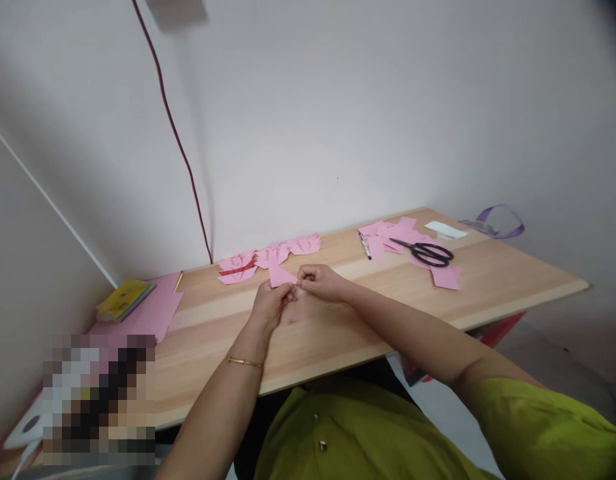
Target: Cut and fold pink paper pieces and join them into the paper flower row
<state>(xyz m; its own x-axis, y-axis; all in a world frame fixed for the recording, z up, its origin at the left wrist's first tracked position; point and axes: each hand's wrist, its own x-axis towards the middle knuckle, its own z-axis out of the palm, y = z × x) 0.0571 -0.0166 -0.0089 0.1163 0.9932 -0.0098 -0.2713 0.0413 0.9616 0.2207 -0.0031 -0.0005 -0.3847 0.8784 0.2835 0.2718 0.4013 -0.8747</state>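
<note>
Above the middle of the wooden table, a small piece of pink paper is held between my two hands. My left hand has its fingers closed on the paper's lower edge. At the paper's right corner my right hand pinches with thumb and finger. Just behind the hands lie several cut and creased pink paper shapes in a row along the wall, with a red strip across the leftmost one.
Black-handled scissors rest on pink scraps at the right, beside a pen and a white slip. To the left, a yellow pad sits on pink sheets near a yellow pencil. A cable runs down the wall.
</note>
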